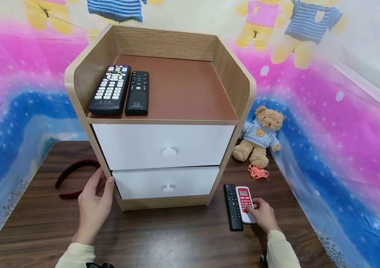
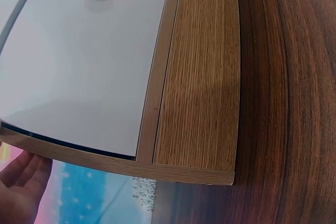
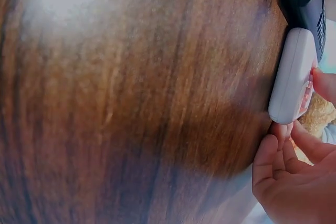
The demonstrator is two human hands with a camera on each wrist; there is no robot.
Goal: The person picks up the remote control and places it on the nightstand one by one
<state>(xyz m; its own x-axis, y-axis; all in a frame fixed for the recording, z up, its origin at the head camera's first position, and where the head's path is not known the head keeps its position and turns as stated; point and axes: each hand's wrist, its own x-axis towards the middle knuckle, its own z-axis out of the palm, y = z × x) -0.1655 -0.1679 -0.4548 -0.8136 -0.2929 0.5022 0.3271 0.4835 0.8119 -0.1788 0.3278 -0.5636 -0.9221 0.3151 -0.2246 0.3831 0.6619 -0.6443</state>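
Note:
My left hand point(image 1: 95, 206) is at the left edge of a small wooden cabinet point(image 1: 163, 203) with white drawers. Its thumb meets the front edge and its fingers touch the outer side panel, as the left wrist view also shows. With my right hand point(image 1: 264, 215) I pinch a red-and-white remote control point(image 1: 245, 204) at its right side, thumb on top. That remote lies on the table beside a black remote control point(image 1: 233, 208). In the right wrist view, the white remote's end point(image 3: 294, 77) shows between thumb and fingers.
Two black remotes, a larger one point(image 1: 111, 89) and a slimmer one point(image 1: 137, 93), lie on the cabinet's brown top. A dark red headband point(image 1: 70, 173) rests left of the cabinet. To the right sit a teddy bear point(image 1: 260, 130) and a coral-coloured tangle of cord point(image 1: 258, 172).

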